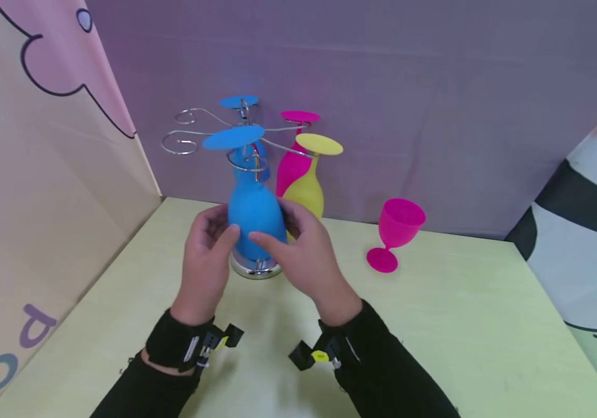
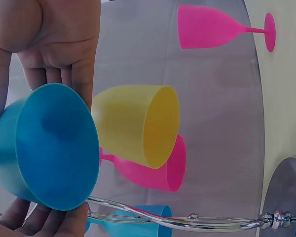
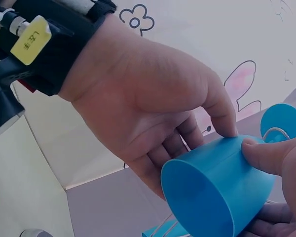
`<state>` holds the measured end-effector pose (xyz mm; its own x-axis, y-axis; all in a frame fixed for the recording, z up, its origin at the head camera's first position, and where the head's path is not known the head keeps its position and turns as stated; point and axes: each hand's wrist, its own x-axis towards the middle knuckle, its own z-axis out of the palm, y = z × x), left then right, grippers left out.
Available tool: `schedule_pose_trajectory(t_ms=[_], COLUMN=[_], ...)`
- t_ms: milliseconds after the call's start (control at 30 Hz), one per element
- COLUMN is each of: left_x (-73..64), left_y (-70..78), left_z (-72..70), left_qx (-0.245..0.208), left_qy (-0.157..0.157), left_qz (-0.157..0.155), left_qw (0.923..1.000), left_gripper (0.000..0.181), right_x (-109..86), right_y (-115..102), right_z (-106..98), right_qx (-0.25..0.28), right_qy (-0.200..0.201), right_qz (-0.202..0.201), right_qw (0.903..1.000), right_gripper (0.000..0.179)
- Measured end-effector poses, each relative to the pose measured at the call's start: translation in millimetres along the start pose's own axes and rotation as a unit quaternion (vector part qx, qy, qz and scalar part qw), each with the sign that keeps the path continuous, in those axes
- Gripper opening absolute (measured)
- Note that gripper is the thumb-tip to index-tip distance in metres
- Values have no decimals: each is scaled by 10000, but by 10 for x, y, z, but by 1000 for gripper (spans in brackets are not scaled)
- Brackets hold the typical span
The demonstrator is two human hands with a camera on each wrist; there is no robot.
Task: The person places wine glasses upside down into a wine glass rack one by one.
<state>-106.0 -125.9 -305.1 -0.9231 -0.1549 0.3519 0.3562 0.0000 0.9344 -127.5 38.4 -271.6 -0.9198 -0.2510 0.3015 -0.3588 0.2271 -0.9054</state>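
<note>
My left hand (image 1: 205,261) and right hand (image 1: 310,252) hold a blue goblet (image 1: 255,209) from both sides, thumbs in front and fingers behind. It is upside down, its foot uppermost at a wire loop and its open mouth downward. The loop belongs to a chrome rack (image 1: 258,273), whose round base shows below the bowl. From other loops hang a yellow goblet (image 1: 305,188), a pink goblet (image 1: 292,165) and a second blue goblet (image 1: 238,102), mostly hidden behind the front one. In the right wrist view both thumbs touch the held goblet (image 3: 217,173).
Right of the rack, another pink goblet (image 1: 400,223) stands upright on the pale table (image 1: 460,325). Two curled rack arms (image 1: 179,142) stick out to the left with no goblet on them. A purple-grey cloth (image 1: 408,116) closes off the back.
</note>
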Motion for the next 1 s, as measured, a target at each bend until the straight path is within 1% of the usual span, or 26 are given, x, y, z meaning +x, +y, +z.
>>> schedule_pose_trajectory(t_ms=[167,267,433,600,733,900,1000], left_x=[-3,-7,-2,3,5,9,8], left_y=[-3,-15,-49,-80,-85,-87,-97], left_z=[0,2,12,10,14,32,41], left_qx=[8,14,-29,133,267,247,271], left_qy=[-9,-61,-166,-409,-528,-536,-516], left_qz=[77,153,183,28,-84,-87,-95], left_qw=[10000,9999,9997,9991,9982,9982,9983], left_gripper=[43,42,42,48,53,55,56], right_x=[-47,-71,-89,-97,-93,-100,-115], right_y=[34,65,106,151,174,205,233], right_z=[0,-6,-20,-28,-33,-32,-40], right_qx=[115,205,306,269,194,134,71], right_qy=[-17,-25,-52,-69,-118,-95,-45], right_qz=[66,33,-16,13,70,124,76], right_qw=[9999,9998,9995,9996,9997,9998,9999], right_gripper=[72,70,69,70,71,73,74])
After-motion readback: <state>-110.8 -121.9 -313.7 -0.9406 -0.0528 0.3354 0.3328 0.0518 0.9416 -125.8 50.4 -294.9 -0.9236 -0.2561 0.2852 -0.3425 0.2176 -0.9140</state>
